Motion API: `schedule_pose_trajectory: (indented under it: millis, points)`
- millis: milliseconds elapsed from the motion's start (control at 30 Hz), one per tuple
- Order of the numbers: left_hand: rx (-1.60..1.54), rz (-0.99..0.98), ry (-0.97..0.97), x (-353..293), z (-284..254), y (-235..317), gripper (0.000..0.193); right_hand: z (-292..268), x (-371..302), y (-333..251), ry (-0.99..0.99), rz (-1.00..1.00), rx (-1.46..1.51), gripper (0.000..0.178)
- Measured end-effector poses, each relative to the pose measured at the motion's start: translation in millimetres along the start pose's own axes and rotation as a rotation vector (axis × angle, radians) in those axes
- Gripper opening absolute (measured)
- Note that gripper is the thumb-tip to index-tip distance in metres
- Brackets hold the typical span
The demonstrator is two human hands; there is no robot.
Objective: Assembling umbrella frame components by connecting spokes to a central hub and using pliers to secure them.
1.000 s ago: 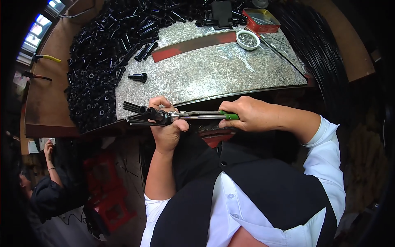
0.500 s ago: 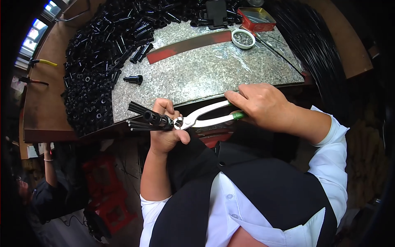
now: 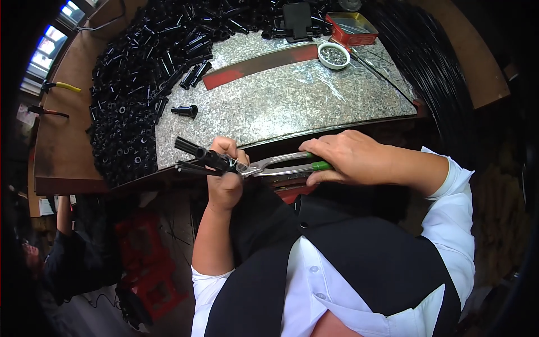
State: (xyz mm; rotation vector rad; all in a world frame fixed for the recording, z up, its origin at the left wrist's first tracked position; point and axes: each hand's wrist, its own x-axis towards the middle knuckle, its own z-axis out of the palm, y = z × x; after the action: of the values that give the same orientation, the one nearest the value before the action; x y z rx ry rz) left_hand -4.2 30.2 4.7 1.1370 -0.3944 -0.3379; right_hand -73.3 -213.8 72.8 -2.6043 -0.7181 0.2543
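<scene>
My left hand [image 3: 224,182] is closed round a black tubular hub [image 3: 210,158] with thin black rods [image 3: 188,147] fanning out to the left, like part of an umbrella frame. My right hand [image 3: 353,157] grips long metal pincers [image 3: 281,164] by their green-sleeved handles. The pincers' jaws lie against the hub's right end, by a thin wire, beside my left thumb and fingers. Motion blur hides exactly what the jaws bite on. On the grey speckled worktop [image 3: 264,101], just beyond my left hand, lies a single black tubular piece [image 3: 184,111].
A heap of black tubular parts [image 3: 132,95] covers the table's left and back. A red-and-brown strip [image 3: 258,66], a white bowl of small metal bits [image 3: 333,56], a red tin [image 3: 352,29] and a phone-like black slab [image 3: 297,21] lie behind. Long black rods [image 3: 424,56] fill the right.
My right hand has dropped slightly and the pincers' handles are closer together. My left thumb has folded in toward the jaws. The view has shifted a little.
</scene>
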Motion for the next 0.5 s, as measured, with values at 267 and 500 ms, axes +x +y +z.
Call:
schedule_pose_trajectory:
  millis: [267,500]
  points:
    - [-0.092,0.169,-0.087,0,-15,16,0.060,-4,-2,10,0.244,0.037,0.215,0.038]
    - [-0.100,0.138,-0.064,-6,-11,15,0.057,-19,11,6,0.763,-0.242,-0.494,0.031]
